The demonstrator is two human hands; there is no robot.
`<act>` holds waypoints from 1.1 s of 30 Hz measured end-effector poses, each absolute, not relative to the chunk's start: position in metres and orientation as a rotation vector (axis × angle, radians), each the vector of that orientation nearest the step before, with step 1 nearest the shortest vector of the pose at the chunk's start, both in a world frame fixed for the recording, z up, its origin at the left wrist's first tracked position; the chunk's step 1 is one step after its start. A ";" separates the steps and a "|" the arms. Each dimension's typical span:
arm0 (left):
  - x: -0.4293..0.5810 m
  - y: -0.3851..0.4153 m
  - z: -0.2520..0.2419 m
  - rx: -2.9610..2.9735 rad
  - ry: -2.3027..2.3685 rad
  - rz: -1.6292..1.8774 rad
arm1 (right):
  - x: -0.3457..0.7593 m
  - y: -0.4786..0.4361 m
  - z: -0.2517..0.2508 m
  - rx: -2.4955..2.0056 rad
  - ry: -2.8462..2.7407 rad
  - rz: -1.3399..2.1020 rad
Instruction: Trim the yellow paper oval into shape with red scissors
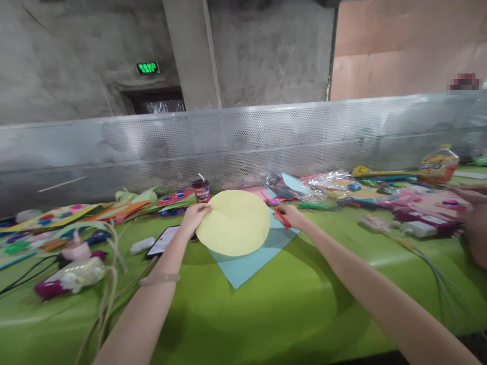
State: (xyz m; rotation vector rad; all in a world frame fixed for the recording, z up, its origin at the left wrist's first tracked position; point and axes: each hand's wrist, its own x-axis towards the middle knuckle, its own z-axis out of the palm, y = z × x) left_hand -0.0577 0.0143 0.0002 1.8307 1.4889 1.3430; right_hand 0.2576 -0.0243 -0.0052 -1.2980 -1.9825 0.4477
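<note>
A round sheet of yellow paper (234, 223) is pinched at its upper left edge by my left hand (195, 219). My right hand (291, 217) grips a pair of red-handled scissors (282, 218) just beyond the paper's right edge. Most of the scissors is hidden by the fingers. Under the round sheet lies a light blue sheet of paper (243, 271), one corner pointing towards me. Left of my left wrist, a phone (163, 242) with its screen lit rests beside a small white case (142, 246).
Behind the paper stands a dark drink cup (201, 190) with a straw. Coloured craft papers (57, 215) and cables crowd the left side. On the right are a purple-and-white device (424, 223), a bottle (438, 165) and another person's hand (474, 218). A perforated metal barrier (243, 147) runs along the back.
</note>
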 end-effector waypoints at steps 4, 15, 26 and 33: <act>-0.053 0.010 0.003 1.847 1.466 1.252 | 0.255 -0.021 -0.009 -1.239 -1.867 0.631; -0.034 -0.004 0.005 1.845 1.251 1.037 | 0.246 -0.026 -0.002 -1.000 -1.750 0.911; -0.032 0.007 -0.002 1.528 1.046 1.191 | 0.247 -0.019 -0.001 -0.954 -1.417 0.865; -0.036 0.016 -0.007 1.579 1.120 1.359 | 0.245 -0.022 -0.001 -0.990 -1.488 0.846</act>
